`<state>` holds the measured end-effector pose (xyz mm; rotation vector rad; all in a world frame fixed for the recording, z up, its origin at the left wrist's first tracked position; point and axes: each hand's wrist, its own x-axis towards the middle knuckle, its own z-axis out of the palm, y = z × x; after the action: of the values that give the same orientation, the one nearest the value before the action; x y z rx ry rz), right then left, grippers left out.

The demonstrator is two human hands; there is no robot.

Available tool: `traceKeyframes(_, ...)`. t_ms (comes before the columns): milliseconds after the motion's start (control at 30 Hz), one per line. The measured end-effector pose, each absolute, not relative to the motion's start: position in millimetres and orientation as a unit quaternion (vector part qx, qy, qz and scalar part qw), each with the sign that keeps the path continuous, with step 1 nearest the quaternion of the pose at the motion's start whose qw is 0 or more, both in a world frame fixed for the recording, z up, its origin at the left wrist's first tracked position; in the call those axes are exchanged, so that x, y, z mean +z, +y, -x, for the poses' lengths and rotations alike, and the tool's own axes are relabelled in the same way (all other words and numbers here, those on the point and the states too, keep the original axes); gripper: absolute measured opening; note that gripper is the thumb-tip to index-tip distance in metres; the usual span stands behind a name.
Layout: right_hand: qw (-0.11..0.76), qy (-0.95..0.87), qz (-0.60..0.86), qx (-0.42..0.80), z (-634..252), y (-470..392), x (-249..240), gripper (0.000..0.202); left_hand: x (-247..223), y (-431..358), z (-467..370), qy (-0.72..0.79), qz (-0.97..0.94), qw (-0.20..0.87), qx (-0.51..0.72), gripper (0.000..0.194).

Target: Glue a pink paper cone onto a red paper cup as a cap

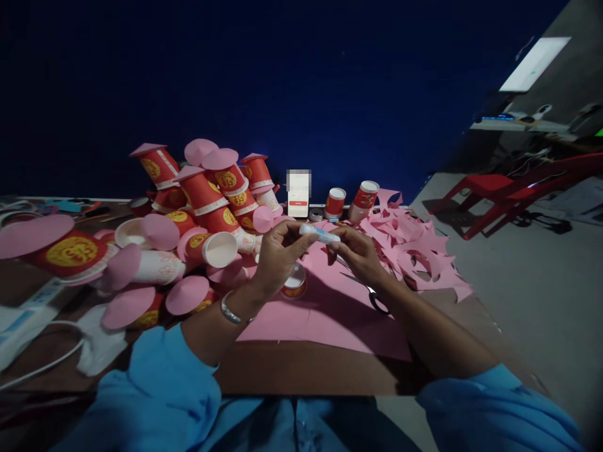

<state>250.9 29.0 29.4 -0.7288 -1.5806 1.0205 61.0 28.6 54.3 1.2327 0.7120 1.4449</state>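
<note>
A small white and blue tube (319, 233) is held level between my two hands, above a pink paper sheet (325, 314). The fingers of my left hand (280, 254) grip its left end, and my right hand (358, 251) pinches the right end. Just below the tube, a red paper cup (294, 282) stands upright on the sheet with its white mouth facing up. Scissors with black handles (378, 301) lie on the sheet, partly covered by my right forearm.
Several red cups with pink cone tops (202, 194) are piled at the left. Pink paper scraps (414, 245) heap up at the right. A lit phone (298, 193) and two cups (335, 203) stand at the back. A red chair (485, 188) is beyond the table's right edge.
</note>
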Motion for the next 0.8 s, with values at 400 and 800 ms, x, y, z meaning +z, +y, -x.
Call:
traceKeyframes(400,0.472,-0.609,0.288,0.568,-250,30,30,0.058,57,27,-60,0.317,-0.535,0.511,0.593,0.025)
traceKeyframes(800,0.579,-0.522,0.244,0.577,-235,21,42,0.039,62,25,-58,0.304,-0.549,0.498,0.599,0.027)
